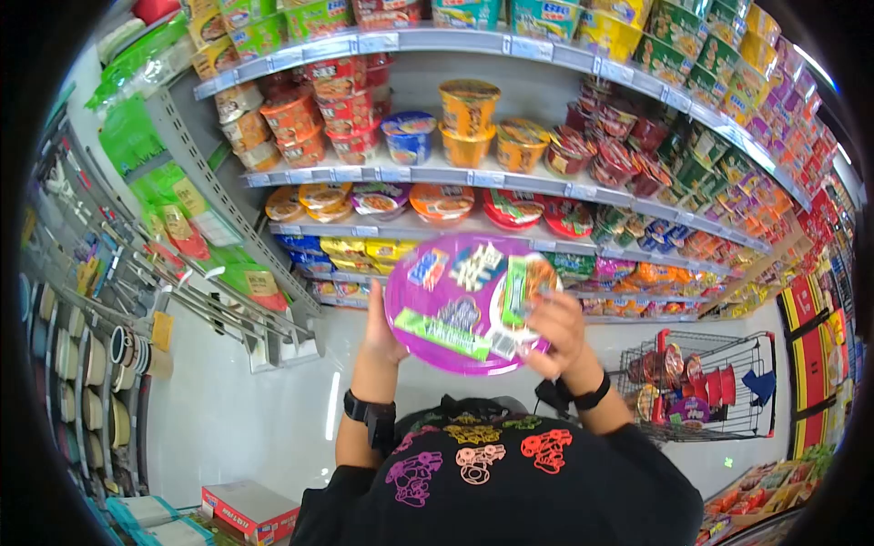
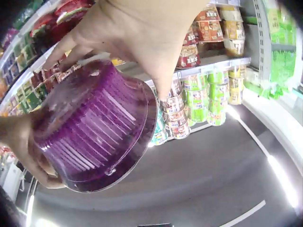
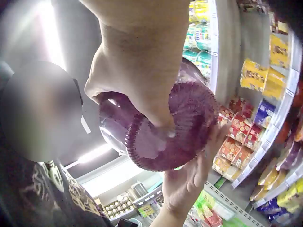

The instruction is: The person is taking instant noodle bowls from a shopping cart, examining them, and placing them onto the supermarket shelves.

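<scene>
A large purple instant noodle bowl (image 1: 446,282) is held up in front of the chest, its printed lid facing the head camera. My left hand (image 1: 382,326) grips its left side, thumb up along the rim and fingers round the base, as the left wrist view shows. On the other side my right hand (image 1: 557,332) holds the right edge, fingertips over the lid near a green label. The ribbed purple wall of the bowl (image 2: 94,127) fills much of the left wrist view, and its underside shows between both hands in the right wrist view.
Shelves (image 1: 364,177) of noodle cups, bowls and packets rise ahead. A wire shopping cart (image 1: 701,382) with several noodle bowls stands at the right. At the left is a rack with green bags (image 1: 146,136); a red and white box (image 1: 246,510) lies at lower left.
</scene>
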`<state>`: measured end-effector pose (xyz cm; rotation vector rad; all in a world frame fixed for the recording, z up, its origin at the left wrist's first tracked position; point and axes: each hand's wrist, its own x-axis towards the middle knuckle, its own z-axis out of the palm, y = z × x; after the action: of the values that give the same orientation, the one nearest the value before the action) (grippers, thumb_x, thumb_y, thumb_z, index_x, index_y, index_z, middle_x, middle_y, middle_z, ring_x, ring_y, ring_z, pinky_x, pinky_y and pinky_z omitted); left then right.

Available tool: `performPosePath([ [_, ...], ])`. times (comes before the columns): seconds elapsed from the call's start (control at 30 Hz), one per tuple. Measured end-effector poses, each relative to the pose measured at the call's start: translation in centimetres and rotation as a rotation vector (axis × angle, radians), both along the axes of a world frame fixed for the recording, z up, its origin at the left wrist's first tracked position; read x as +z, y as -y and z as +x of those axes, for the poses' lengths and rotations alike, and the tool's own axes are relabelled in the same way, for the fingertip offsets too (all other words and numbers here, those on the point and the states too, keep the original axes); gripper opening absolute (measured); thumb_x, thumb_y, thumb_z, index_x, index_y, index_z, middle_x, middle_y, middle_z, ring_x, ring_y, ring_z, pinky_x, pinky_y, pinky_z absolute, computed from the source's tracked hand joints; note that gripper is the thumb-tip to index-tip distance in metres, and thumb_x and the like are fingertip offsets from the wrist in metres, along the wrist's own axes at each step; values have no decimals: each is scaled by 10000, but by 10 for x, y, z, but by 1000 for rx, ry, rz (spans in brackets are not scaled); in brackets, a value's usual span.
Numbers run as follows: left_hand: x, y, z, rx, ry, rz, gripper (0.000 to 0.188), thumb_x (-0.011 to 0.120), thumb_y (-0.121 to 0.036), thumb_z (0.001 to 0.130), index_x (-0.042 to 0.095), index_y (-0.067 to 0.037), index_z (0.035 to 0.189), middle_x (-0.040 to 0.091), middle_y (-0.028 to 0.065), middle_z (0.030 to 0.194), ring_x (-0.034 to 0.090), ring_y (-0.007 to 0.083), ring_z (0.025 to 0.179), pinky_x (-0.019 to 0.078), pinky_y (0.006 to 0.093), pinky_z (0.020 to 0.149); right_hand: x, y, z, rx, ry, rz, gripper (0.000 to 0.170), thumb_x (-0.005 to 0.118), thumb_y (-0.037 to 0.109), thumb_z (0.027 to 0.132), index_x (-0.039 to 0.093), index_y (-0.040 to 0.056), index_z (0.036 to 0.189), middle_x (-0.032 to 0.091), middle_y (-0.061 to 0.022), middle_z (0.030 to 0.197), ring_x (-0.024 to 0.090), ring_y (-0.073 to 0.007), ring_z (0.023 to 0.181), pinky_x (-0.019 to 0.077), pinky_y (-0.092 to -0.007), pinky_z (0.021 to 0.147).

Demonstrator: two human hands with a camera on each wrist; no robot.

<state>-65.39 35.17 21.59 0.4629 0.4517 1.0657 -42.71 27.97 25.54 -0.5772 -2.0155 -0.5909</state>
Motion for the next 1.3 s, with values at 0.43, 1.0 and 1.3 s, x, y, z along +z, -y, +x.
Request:
performPosePath([
  [0.43,-86,-37,-42,-147,304,-235,509,462,-419,800,504,-60,1158,574,131,1113,557,300,998,434,472,869,-77,-44,-49,-45,-390,-621,1086,827,406,468,206,128,1314,241,-202,1356,280,-443,1219,218,-537,1001],
  [1.0,-142,-235,-72,-105,69,-273,454,420,-333,847,473,-37,1187,544,119,1165,519,260,1068,396,428,926,-179,-271,-54,422,-1507,-2099,460,535,186,860,345,124,1274,565,-35,1066,603,-148,876,522,-302,694],
  [1.3,-152,-302,-68,-127,-234,-138,492,502,-247,848,325,-177,1302,449,77,1257,459,255,1134,348,501,949,-207,-358,-68,571,-1655,-1879,427,529,143,866,325,162,1241,484,-55,1168,532,-218,1034,475,-426,840],
])
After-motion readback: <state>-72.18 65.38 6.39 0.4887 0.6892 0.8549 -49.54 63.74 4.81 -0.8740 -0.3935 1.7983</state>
